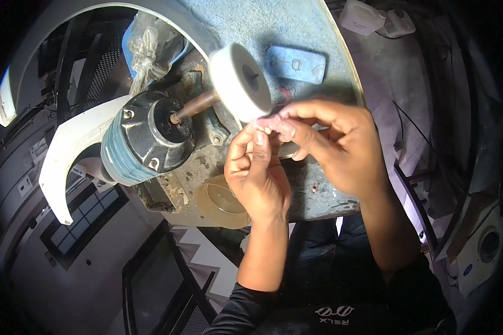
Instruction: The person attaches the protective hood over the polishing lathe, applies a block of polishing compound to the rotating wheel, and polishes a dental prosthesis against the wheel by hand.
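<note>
A small pink denture piece (270, 121) with pale teeth along its lower side is held between both hands, just below the rim of a white polishing wheel (227, 78). My left hand (258, 177) has its fingers closed on the denture's left end, thumb upward. From the right, my right hand (349, 146) pinches the other end between thumb and finger. Whether the denture touches the wheel I cannot tell. The wheel sits on a brown shaft (198, 106) coming out of a black and blue motor (145, 142).
A blue rectangular block (296, 65) lies on the dusty bench (237, 19), beyond my right hand. A round translucent container (221, 205) stands at the bench's near edge, left of my left wrist. White curved guards (56, 178) surround the motor. A knotted plastic bag (150, 50) rests behind it.
</note>
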